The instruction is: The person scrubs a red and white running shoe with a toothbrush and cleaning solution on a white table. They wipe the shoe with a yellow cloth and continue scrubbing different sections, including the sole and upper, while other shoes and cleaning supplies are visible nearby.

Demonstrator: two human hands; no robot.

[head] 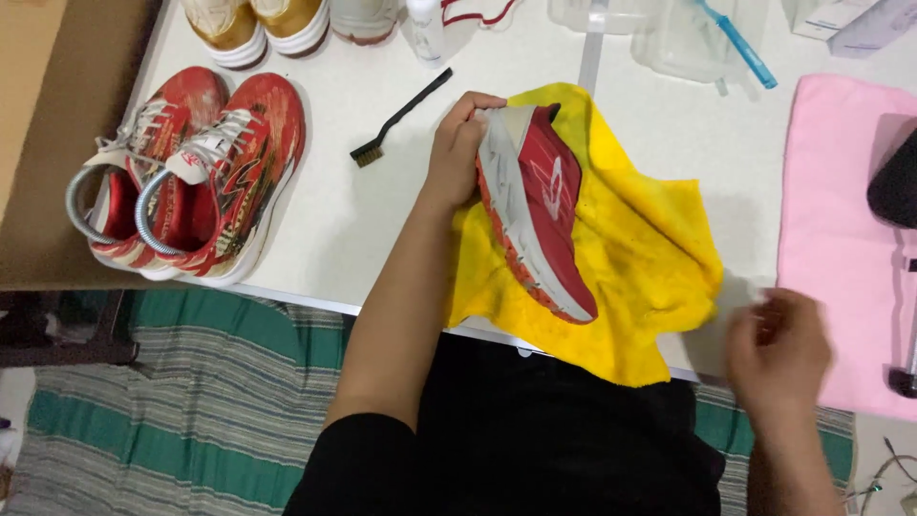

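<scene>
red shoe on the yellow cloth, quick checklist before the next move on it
1. Left hand grips the red shoe at one end: ok.
2. Shoe rests on the yellow cloth, tipped on its side, sole facing left: ok.
3. Right hand steady: not ok, it is blurred and off the shoe, near the table edge.
4. Right hand holding anything: cannot tell.
5. Black brush lies free on the white table, just left of the left hand: ok.
6. Red pair of shoes sits apart from the cloth: ok.

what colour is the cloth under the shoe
Bright yellow cloth, lying under the red sports shoe; seen best in the head view.
</scene>
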